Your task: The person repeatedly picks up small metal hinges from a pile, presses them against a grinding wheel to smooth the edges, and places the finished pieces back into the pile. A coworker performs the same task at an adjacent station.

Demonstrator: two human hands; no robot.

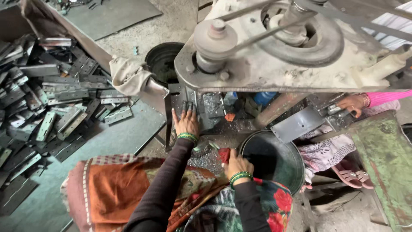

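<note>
Patterned shawl and dark sleeves nearest | left hand (186,122) spread flat, pressing metal piece (187,105) on press bed (210,107) ahead | right hand (237,164) curled, grasp unclear, beside black tub (274,159) | step judged: positioning; next needs exact alignment, fingers withdrawn

Left hand (186,122) flat on small metal piece (187,105) under belt-driven press (274,47); right hand (237,165) low beside dark bucket (274,160). Hinge plates (56,99) heaped left. Co-worker's hand (352,104) opposite.
</note>
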